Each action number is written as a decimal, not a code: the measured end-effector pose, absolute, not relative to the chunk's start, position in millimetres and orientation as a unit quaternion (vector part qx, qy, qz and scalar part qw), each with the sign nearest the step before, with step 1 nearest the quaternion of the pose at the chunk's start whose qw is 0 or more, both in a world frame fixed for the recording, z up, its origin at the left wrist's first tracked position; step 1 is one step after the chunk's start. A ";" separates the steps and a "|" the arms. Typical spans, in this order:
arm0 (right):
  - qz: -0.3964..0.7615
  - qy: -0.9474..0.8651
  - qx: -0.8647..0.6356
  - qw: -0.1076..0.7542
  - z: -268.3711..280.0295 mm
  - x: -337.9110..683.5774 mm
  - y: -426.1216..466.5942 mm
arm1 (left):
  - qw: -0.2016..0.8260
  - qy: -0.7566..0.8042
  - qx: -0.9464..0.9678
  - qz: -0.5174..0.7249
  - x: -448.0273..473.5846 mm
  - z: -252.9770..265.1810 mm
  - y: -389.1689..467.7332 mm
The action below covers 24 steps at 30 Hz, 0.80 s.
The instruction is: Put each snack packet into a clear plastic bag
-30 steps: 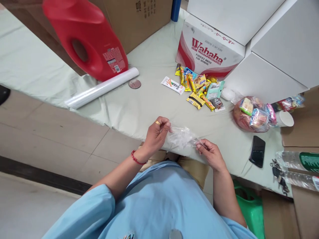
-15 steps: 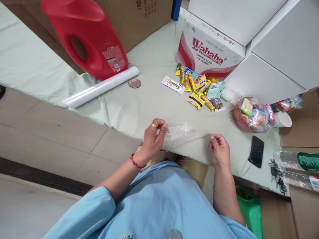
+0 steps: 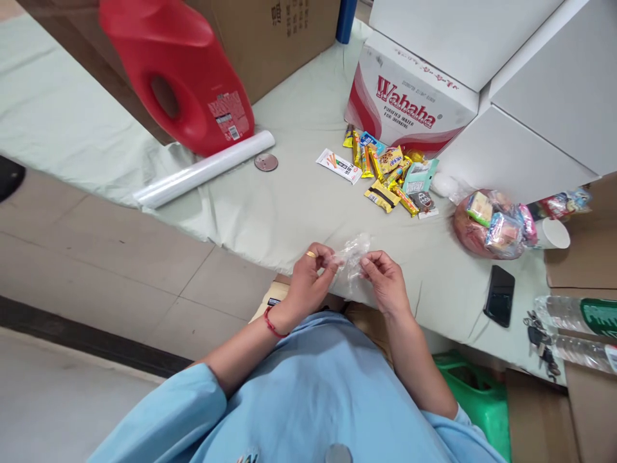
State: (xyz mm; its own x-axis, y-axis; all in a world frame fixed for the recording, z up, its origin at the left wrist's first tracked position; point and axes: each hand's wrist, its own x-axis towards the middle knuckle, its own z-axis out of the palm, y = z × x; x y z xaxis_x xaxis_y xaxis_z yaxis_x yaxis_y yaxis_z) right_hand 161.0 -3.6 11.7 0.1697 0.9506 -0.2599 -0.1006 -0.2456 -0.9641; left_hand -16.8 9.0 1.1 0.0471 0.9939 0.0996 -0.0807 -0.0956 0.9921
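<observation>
A crumpled piece of clear plastic film (image 3: 353, 254) is stretched between my two hands, just above the table's near edge. My left hand (image 3: 315, 273), with a gold ring and a red wrist cord, pinches the film's left end. On the other side my right hand (image 3: 385, 280) has thumb and fingers closed on its right edge. Whether the film is a bag or a loose sheet I cannot tell. Beyond the hands lies a pile of small wrapped snacks (image 3: 380, 196), with a white snack packet (image 3: 339, 166) at its left.
A red jug (image 3: 193, 77), a roll of clear film (image 3: 207, 168) and a round metal disc (image 3: 266, 162) are at the left. A Wahaha carton (image 3: 409, 96) stands behind the snacks. To the right are a filled bowl (image 3: 470, 228), paper cup (image 3: 554, 233), phone (image 3: 499, 296), keys (image 3: 540, 337) and bottles (image 3: 569, 315).
My right hand has moved left and taken hold of the plastic film's right edge. My left hand, still holding the film, has shifted slightly right and nearer the body. The view has shifted a little.
</observation>
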 end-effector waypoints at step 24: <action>0.519 -0.522 -0.603 0.307 27.9 238.4 2.2 | 0.573 0.492 0.361 0.547 -40.9 -4.8 26.3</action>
